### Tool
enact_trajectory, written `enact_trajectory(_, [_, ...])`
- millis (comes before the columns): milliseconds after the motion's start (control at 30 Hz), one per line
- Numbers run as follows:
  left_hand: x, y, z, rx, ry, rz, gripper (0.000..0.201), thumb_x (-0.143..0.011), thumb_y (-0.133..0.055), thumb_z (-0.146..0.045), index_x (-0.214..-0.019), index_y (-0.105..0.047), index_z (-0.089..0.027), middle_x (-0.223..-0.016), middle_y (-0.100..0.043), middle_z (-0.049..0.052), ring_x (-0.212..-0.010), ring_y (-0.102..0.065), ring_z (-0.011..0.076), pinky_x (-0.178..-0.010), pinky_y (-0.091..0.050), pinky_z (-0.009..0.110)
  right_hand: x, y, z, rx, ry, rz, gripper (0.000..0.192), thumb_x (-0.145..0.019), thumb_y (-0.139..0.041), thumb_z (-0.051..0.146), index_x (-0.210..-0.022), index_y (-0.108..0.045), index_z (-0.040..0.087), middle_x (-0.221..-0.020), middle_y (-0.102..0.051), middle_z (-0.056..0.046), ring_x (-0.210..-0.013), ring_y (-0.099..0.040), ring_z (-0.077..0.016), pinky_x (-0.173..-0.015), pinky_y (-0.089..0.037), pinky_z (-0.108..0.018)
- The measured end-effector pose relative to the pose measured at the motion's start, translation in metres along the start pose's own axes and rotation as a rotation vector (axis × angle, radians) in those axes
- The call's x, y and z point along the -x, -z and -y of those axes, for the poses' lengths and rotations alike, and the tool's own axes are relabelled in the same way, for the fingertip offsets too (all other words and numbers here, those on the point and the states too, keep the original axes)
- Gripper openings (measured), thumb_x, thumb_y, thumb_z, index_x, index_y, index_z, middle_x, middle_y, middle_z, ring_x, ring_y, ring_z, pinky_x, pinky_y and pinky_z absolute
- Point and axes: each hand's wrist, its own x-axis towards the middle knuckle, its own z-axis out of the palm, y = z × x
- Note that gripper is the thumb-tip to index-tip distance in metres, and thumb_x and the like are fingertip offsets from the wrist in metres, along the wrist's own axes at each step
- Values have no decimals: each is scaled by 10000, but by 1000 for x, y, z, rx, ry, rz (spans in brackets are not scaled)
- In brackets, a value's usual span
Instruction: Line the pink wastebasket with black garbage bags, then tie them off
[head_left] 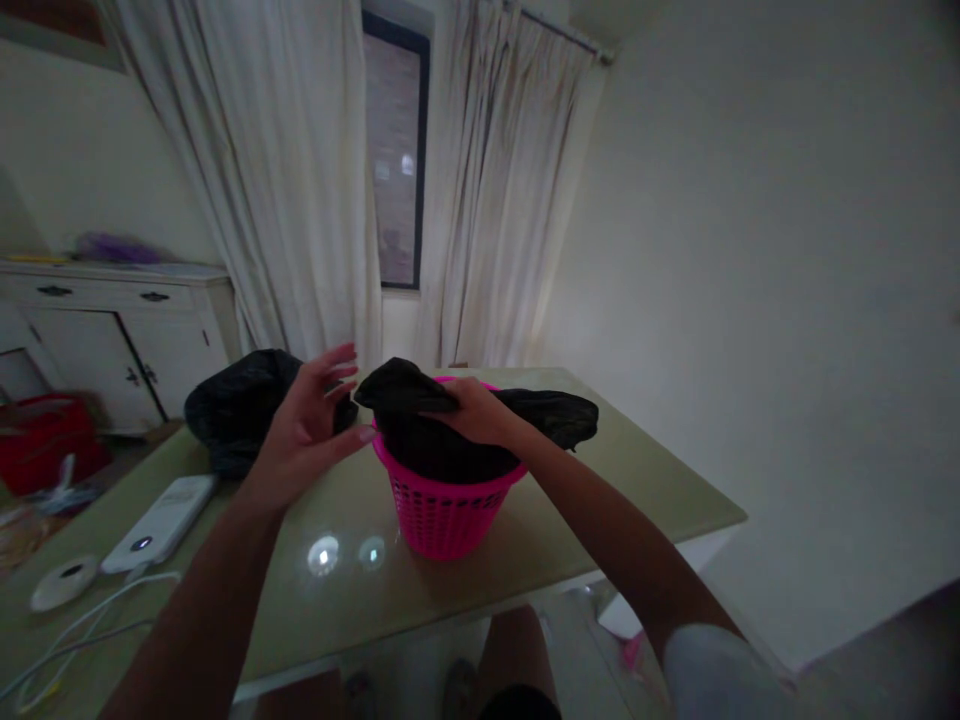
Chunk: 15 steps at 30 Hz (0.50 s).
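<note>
On the bench (525, 540) the left hand (304, 430) hangs spread and empty, the right hand (476, 410) pinches the black bag (442, 440) over the pink basket (442, 515); lining it looks half done, so tuck the edges next.

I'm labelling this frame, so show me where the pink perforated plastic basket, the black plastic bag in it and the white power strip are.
Pink perforated plastic basket (442, 515), head view, front wall.
Black plastic bag (442, 455), head view, part inside the rim.
White power strip (161, 522), head view, middle of its top.
</note>
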Motion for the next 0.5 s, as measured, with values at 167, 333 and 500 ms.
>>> enact_trajectory(167, [-2,-24,20,-109,167,245,835,-801,-929,-604,-1508,-675,-242,-1637,-612,185,-1572,-519,386,-1332,-391,564,-13,-16,8,-26,63,19,130,-980,-714,243,-887,-765,168,-881,-767,-30,-857,-687,-217,-775,-446,-295])
enact_trajectory(333, [-13,-68,7,365,404,-90,548,-945,-680,-781,-979,-685,-234,-890,-787,68,-1078,-786,294,-1067,-618,497,9,26,-12,66,15,74,301,-771,-978,398,-912,-777,224,-918,-773,-28,-839,-665,-203,-814,-481,-302])
enact_trajectory(500, [-29,-64,11,333,350,-120,544,-897,-772,-743,-793,-573,-248,-557,-413,-95,-589,-618,160,-831,-633,365,56,116,-63,23,-204,-252,359,-630,-974,98,-531,-650,216,-469,-519,82,-495,-397,-84,-557,-286,-254])
